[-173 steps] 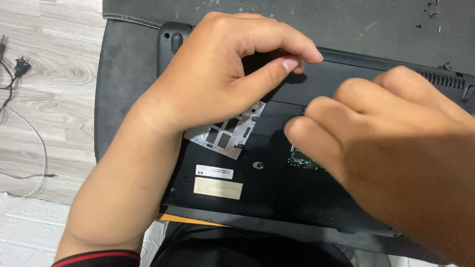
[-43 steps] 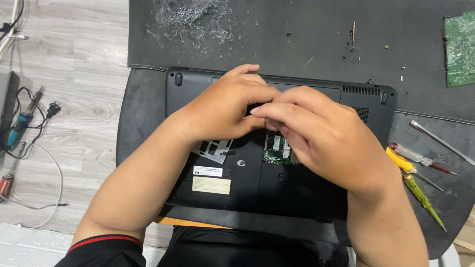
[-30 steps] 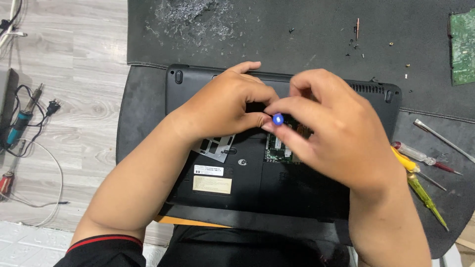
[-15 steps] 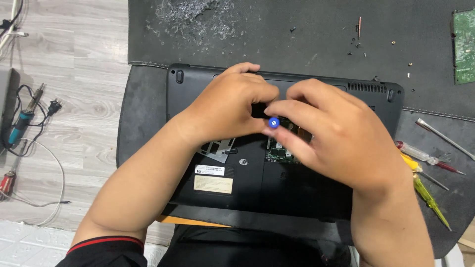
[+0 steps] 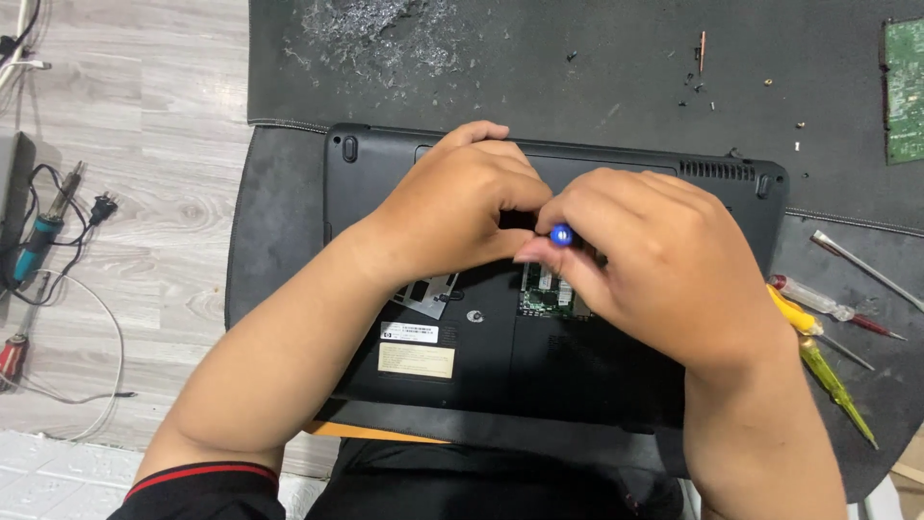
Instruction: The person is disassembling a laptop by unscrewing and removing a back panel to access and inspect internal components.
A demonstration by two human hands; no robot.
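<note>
Fingers of the right hand (image 5: 664,260) pinch a blue-capped screwdriver (image 5: 561,234) upright over the upturned black laptop (image 5: 597,385), while the left hand (image 5: 462,207) curls closed just beside it, resting on the laptop's base.

a black laptop (image 5: 577,385) bearing white and cream labels (image 5: 414,349) is seen on a dark grey mat (image 5: 539,67); a blue-tipped tool (image 5: 562,234), yellow-handled screwdrivers (image 5: 818,361) and a green circuit board (image 5: 905,91) are shown.

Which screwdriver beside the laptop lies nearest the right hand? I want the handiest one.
The yellow-handled screwdriver, almost touching the right hand; the red-tipped screwdriver and green screwdriver lie farther right.
</note>
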